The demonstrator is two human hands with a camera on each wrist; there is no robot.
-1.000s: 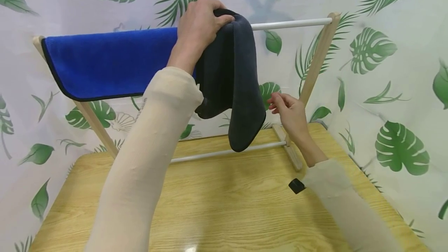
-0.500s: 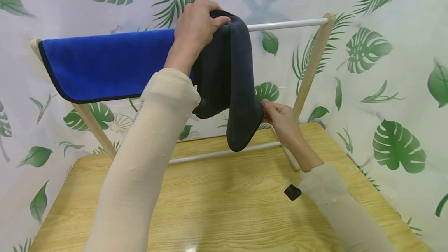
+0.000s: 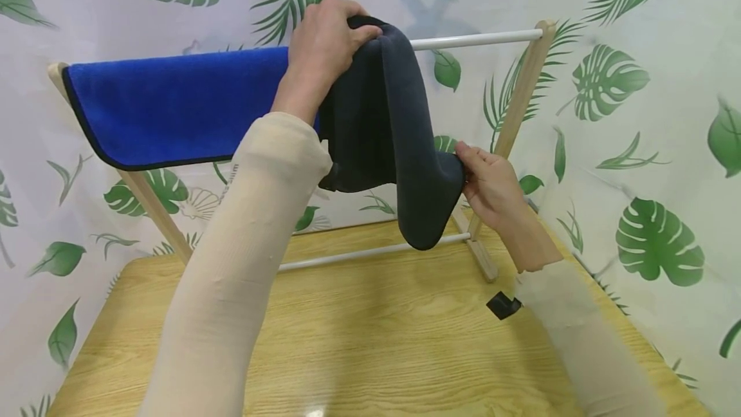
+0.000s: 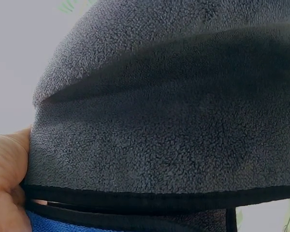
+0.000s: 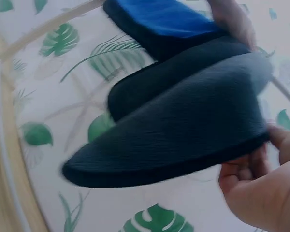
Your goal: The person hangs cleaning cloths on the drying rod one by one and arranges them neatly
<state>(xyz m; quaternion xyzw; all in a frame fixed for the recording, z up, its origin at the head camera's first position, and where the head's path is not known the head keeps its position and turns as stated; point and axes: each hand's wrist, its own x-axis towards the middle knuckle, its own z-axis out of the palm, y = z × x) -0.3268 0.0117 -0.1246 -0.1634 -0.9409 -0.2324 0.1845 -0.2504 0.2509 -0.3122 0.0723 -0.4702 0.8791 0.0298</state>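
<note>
A dark grey towel with black edging hangs folded over the white top rail of a drying rack. At the rail my left hand grips its top, thumb toward the front. My right hand pinches the towel's right edge lower down and holds it out to the right, so the front layer stands away from the part behind. The right wrist view shows thumb and fingers on the black border of the grey towel. Left of my left hand, a blue towel with black edging drapes over the rail.
The rack's wooden right post and foot stand just beyond my right hand. A white lower bar crosses above the wooden table. Leaf-patterned cloth covers the wall behind. A small black piece shows by my right cuff.
My right hand, apart from the grey towel at first, has taken hold of its right edge and drawn it right and slightly up. My left hand stays on the rail.
</note>
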